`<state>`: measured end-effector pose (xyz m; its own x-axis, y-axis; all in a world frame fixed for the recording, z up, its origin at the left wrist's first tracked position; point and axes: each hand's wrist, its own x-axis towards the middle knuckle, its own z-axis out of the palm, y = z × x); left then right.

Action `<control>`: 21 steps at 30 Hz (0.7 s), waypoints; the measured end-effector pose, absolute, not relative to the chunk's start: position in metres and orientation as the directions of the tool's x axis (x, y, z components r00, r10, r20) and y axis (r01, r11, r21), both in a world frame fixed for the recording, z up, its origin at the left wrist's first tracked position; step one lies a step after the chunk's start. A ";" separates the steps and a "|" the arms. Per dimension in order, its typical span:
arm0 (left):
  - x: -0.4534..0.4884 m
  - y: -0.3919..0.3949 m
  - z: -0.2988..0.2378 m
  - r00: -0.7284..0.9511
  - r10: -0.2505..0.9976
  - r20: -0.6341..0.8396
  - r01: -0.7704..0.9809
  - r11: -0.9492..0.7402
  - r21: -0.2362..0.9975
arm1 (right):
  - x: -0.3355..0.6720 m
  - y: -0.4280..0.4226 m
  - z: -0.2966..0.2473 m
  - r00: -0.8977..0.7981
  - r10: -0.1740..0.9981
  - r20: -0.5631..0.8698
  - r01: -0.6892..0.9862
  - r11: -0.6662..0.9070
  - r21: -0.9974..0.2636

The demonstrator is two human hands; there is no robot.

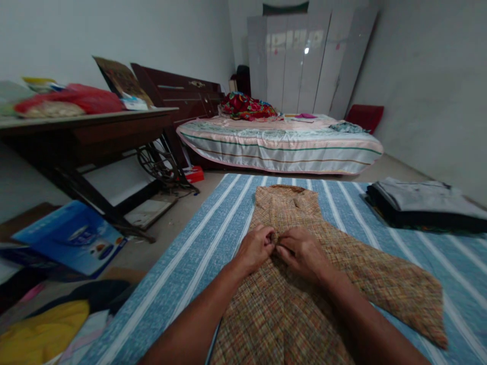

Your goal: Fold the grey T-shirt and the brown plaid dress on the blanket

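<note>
A brown and orange tweed coat [262, 309] lies spread on a blue and white striped cloth [198, 238], its collar end away from me and one sleeve stretched to the right. My left hand [256, 247] pinches the coat's front along the middle. Close beside it, my right hand [300, 251] is also closed on the front, fingertips nearly meeting those of the left. Whatever small part lies between the fingertips, perhaps a button, is hidden by them. The left sleeve does not show.
Folded grey and black clothes [426, 203] are stacked at the right. Beyond stands a bed [281, 147] before a wardrobe [297, 61]. A sewing machine table [87, 121] is at the left, with a blue box [72, 238] and yellow cloth [45, 329] on the floor.
</note>
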<state>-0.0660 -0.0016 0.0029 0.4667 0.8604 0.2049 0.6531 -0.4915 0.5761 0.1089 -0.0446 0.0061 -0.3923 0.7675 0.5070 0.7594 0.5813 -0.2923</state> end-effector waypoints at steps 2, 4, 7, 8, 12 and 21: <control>-0.066 -0.004 0.007 0.505 0.824 0.257 0.683 -0.564 0.465 | 0.131 -0.041 0.017 -0.303 0.796 0.525 0.788 0.519 -0.332; -0.067 -0.006 0.010 0.564 0.763 0.316 0.669 -0.646 0.368 | 0.162 -0.042 0.026 -0.161 0.825 0.542 0.861 0.386 -0.331; -0.067 -0.005 0.009 0.633 0.698 0.336 0.630 -0.716 0.299 | 0.218 -0.057 0.027 0.072 0.888 0.454 0.971 0.042 -0.237; -0.067 -0.004 0.008 0.647 0.692 0.319 0.626 -0.722 0.296 | 0.238 -0.066 0.023 0.145 0.910 0.389 0.980 -0.077 -0.185; -0.068 0.001 0.003 0.652 0.725 0.222 0.651 -0.686 0.326 | 0.303 -0.110 -0.006 0.349 0.926 0.142 0.936 -0.337 -0.103; -0.074 0.004 0.002 0.624 0.773 0.113 0.661 -0.600 0.451 | 0.317 -0.144 -0.009 0.473 0.879 0.053 0.743 -0.366 -0.560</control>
